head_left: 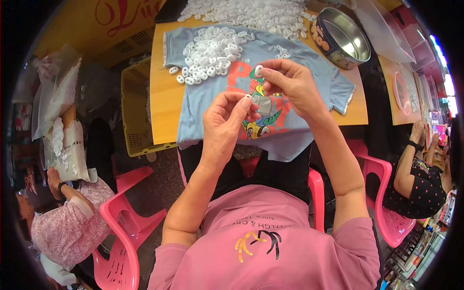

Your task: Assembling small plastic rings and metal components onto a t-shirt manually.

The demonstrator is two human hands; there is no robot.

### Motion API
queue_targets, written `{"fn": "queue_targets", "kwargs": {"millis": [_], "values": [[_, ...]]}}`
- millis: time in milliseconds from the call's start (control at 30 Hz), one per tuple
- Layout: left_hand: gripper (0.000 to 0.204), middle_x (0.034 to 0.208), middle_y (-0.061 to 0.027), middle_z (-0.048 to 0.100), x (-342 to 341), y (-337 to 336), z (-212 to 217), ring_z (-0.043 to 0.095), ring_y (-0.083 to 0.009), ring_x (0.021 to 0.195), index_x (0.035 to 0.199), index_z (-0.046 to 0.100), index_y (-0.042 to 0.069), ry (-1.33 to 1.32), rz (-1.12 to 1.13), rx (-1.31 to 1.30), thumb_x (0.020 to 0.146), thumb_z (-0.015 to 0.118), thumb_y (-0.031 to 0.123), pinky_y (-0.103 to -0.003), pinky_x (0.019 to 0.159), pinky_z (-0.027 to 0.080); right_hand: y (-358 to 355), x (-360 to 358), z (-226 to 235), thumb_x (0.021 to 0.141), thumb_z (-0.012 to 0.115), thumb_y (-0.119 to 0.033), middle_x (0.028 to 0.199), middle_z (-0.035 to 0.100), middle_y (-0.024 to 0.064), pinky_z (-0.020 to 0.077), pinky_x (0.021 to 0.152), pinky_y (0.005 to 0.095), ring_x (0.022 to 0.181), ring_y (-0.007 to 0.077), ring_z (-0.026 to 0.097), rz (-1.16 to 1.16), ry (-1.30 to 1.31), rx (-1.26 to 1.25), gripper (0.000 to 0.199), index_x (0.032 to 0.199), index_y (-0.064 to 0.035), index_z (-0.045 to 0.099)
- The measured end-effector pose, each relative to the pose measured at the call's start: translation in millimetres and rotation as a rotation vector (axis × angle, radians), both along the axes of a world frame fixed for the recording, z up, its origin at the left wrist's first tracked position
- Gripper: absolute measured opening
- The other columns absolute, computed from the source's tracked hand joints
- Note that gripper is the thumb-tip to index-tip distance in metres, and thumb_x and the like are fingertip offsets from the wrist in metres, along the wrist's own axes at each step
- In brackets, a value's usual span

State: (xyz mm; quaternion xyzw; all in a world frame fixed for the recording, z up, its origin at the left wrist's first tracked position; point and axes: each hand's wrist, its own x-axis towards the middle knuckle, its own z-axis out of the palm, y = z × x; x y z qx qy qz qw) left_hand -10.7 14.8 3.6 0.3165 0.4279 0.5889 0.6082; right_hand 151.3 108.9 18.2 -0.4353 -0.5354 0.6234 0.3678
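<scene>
My right hand (292, 87) pinches a small white oval plastic piece with two holes (259, 71) between thumb and fingertips. Lower and to the left, my left hand (221, 121) has its thumb pressed to the index finger around another small white piece (248, 96), mostly covered by the fingertips. Both hands are raised over a light blue T-shirt (193, 108) with a colourful cartoon print, spread on the table. A heap of the same white pieces (212, 53) lies on the shirt beyond my left hand. A small cluster of them (282, 51) sits beyond my right hand.
The wooden table (164, 106) carries a larger white heap (251, 14) at the back and a round metal tin (322, 43) at back right. A yellow crate (133, 108) stands left. Pink chairs (121, 217) flank me, with people seated on both sides.
</scene>
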Motion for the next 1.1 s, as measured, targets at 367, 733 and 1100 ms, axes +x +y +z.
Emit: {"fn": "queue_targets", "kwargs": {"millis": [367, 733, 1100], "values": [[0.017, 0.088, -0.0093, 0.068, 13, -2, 6, 0.065, -0.0136, 0.077, 0.101, 0.059, -0.001, -0.058, -0.024, 0.018, 0.095, 0.062, 0.014, -0.025, 0.070, 0.052, -48, 25, 3, 0.094, 0.063, -0.016, 0.095, 0.066, 0.0046, 0.0524, 0.063, 0.0218, 0.070, 0.0072, 0.061, 0.006, 0.312, -0.233, 0.031, 0.121, -0.0008, 0.061], [0.016, 0.103, -0.0120, 0.067, 23, -2, 2, 0.065, -0.0136, 0.089, 0.102, 0.060, -0.001, -0.049, 0.022, 0.039, 0.094, 0.062, 0.013, -0.026, 0.079, 0.053, -59, 18, -7, 0.092, 0.065, -0.013, 0.086, 0.065, 0.0042, 0.0513, 0.064, 0.0223, 0.070, 0.0088, 0.061, -0.143, 0.224, -0.019, 0.022, 0.109, 0.0011, 0.060], [0.016, 0.097, -0.0077, 0.066, 21, -3, -3, 0.063, -0.0125, 0.089, 0.102, 0.060, 0.000, -0.005, -0.008, -0.007, 0.094, 0.063, 0.013, -0.027, 0.082, 0.052, -62, 24, -9, 0.090, 0.067, -0.010, 0.084, 0.064, 0.0052, 0.0510, 0.062, 0.0238, 0.068, 0.0102, 0.060, -0.121, 0.233, 0.012, 0.019, 0.103, 0.0024, 0.062]]}}
